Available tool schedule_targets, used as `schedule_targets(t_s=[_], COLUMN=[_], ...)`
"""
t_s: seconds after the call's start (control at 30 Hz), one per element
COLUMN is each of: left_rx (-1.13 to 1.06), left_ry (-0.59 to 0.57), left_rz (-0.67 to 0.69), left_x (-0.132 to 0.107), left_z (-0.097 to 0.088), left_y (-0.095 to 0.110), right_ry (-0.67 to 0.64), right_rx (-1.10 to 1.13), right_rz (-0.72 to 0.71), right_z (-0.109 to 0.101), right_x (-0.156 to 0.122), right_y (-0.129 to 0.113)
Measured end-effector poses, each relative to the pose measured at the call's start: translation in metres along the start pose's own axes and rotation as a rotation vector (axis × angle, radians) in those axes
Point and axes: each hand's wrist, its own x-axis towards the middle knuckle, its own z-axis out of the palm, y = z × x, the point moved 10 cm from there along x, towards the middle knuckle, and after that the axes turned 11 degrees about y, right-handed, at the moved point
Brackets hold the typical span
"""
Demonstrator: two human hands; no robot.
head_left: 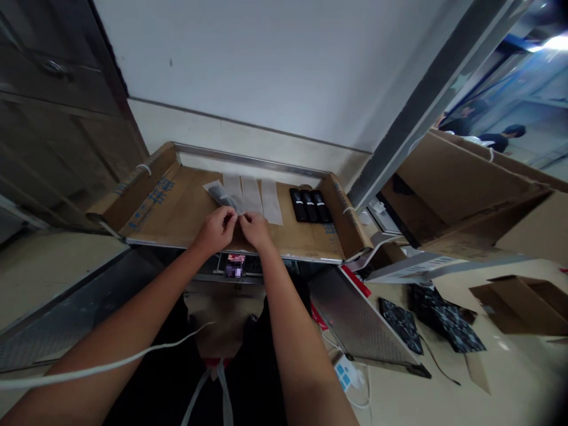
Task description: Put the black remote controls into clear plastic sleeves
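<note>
Here your left hand (216, 229) and right hand (256, 229) meet over the cardboard tray (181, 216), with the fingertips of both pinched on the near end of a grey bag (220, 192). The rest of the bag lies on the tray, angled away to the left. Just right of it, white strips (270, 202) lie side by side. Further right are three black sticks (310, 205), clear of your hands.

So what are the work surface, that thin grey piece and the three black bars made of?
The work surface looks like matte brown cardboard: folded flaps, blue print. The grey piece, pinched by the left hand and right hand, seems thin plastic film, limp and translucent. The black bars: perhaps hard plastic, by their straight edges.
</note>
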Motion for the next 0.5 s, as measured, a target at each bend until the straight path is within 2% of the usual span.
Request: schedule_targets(t_s=[0.13,0.5], left_rx=[-0.011,-0.035], left_ry=[-0.023,-0.058], left_rz=[0.009,0.096], left_x=[-0.002,-0.004], left_z=[0.002,0.005], left_y=[0.002,0.012], right_ry=[0.117,0.143], right_rx=[-0.167,-0.227], right_rz=[0.021,0.132], right_z=[-0.010,-0.010], right_x=[-0.004,-0.008], right_y=[-0.004,-0.005])
